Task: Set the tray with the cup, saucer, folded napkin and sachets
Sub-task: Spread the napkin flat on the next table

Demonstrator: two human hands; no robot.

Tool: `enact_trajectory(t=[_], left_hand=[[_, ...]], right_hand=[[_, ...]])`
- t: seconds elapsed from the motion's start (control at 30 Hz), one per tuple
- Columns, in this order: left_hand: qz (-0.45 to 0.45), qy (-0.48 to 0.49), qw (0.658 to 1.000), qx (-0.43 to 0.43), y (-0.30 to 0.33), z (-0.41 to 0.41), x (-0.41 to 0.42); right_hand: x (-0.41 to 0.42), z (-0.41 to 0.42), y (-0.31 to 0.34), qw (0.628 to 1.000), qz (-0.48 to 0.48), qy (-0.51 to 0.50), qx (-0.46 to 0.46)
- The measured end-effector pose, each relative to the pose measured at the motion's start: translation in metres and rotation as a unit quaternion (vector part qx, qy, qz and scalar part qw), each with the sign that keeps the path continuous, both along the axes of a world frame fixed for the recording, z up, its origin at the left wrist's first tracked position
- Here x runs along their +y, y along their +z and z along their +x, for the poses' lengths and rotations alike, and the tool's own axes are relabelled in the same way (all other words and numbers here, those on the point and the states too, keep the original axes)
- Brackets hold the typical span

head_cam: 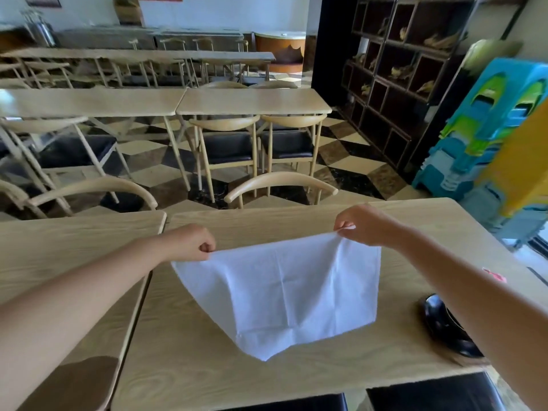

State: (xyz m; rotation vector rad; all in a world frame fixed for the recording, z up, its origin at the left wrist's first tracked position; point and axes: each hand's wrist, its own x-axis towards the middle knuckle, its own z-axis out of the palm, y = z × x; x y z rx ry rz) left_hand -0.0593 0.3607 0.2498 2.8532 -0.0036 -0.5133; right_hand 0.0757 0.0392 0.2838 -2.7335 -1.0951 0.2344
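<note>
Head view: both hands pinch the top corners of a white napkin (281, 292), stretched above the bench (296, 378).
Left hand (192, 243) and right hand (360, 225) should stay level so the fold lands square.

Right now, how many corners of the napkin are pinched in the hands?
2: the left hand pinches the napkin at its far-left corner, the right hand at its far-right corner. The near corners lie free.

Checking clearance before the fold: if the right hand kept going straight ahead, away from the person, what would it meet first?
Probably nothing: beyond the right hand the table looks bare to its far edge; depth unclear.
</note>
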Motion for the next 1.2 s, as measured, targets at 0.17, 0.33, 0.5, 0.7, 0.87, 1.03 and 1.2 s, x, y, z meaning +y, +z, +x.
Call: enact_trajectory(t=[0.17,0.33,0.5,0.7,0.87,1.03,1.2], left_hand=[[0.046,0.066,0.987,-0.136,0.037,0.044,0.029],[0.084,0.104,0.929,-0.344,0.121,0.061,0.052],[0.154,0.074,0.824,-0.539,0.155,0.036,0.045],[0.156,0.007,0.817,-0.556,0.045,-0.026,0.033],[0.129,-0.021,0.866,-0.483,-0.089,-0.077,0.010],[0.064,0.017,0.954,-0.292,-0.205,-0.114,-0.014],[0.082,0.066,0.988,-0.117,-0.284,-0.162,-0.037]], right_hand=[[0.007,0.044,0.021,0.991,0.022,-0.074,-0.112],[0.013,0.073,0.094,0.952,0.095,-0.099,-0.273],[0.011,0.077,0.118,0.899,0.180,-0.098,-0.387],[-0.018,0.034,0.021,0.889,0.227,-0.060,-0.393],[-0.050,-0.012,-0.115,0.921,0.182,-0.014,-0.343],[-0.074,-0.060,-0.236,0.972,0.114,-0.034,-0.201],[-0.090,-0.114,-0.309,0.991,0.066,-0.042,-0.113]])
